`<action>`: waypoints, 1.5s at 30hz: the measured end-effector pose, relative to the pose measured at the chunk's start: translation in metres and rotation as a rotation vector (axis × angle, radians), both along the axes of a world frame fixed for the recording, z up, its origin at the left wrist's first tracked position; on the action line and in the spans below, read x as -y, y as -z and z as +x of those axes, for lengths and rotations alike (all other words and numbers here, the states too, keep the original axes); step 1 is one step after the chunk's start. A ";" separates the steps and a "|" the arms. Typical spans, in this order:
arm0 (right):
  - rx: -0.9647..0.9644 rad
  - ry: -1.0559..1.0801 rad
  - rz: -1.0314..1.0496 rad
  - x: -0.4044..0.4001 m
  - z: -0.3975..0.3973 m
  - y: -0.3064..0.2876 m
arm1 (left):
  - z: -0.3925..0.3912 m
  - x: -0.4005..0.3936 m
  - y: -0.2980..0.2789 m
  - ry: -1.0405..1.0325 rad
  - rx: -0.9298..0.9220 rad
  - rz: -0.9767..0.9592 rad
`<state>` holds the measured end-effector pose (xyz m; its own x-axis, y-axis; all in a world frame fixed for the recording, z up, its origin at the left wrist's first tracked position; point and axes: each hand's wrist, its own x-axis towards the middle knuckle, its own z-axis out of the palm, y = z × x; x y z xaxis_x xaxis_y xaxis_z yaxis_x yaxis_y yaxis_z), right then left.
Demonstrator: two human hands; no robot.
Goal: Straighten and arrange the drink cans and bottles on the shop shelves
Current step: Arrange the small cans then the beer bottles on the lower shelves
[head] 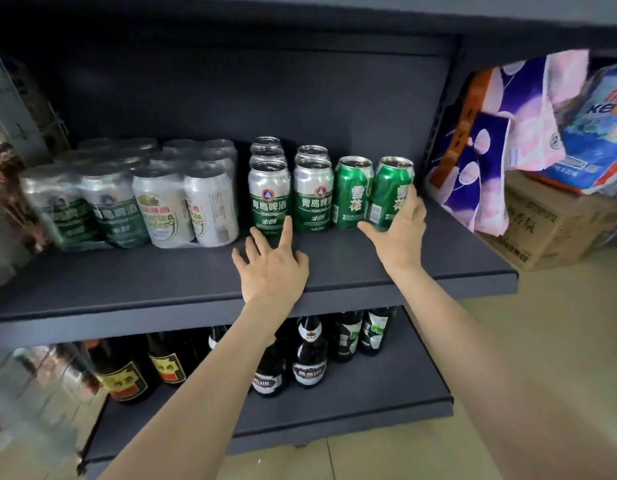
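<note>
Right hand [397, 225] grips the rightmost green can [392, 192], far right on the upper shelf [161, 289]; left hand [272, 268], fingers spread open, touches a silver can [269, 197]. Front row nearly even; lower-shelf bottles [309, 351] look unsorted.

Matt dark-grey metal shelf [161, 282], smooth. Glossy metal beer cans [312, 199] at centre, silver and green. Clear glossy plastic shrink-wrap on can multipacks [127, 199], left. Dark glossy glass bottles [309, 355] below. Matt brown cardboard box [556, 230], right.
</note>
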<state>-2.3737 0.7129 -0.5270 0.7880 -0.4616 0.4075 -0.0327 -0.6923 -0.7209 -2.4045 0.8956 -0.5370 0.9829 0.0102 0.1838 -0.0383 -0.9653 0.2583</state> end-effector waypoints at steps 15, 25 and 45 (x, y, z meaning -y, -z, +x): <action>0.233 -0.575 -0.338 0.069 -0.138 0.081 | -0.094 0.016 0.101 0.464 0.610 -0.295; -0.170 -0.438 0.169 0.101 -0.051 0.237 | -0.062 0.103 0.219 0.146 0.014 -0.595; -0.178 -0.324 0.209 0.123 -0.034 0.272 | 0.007 0.136 0.280 -0.201 0.001 -0.938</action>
<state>-2.4074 0.5900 -0.7987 0.9556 -0.2365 0.1757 0.0260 -0.5264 -0.8499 -2.3978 0.7595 -0.8169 0.9467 0.3218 0.0163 0.1043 -0.3538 0.9295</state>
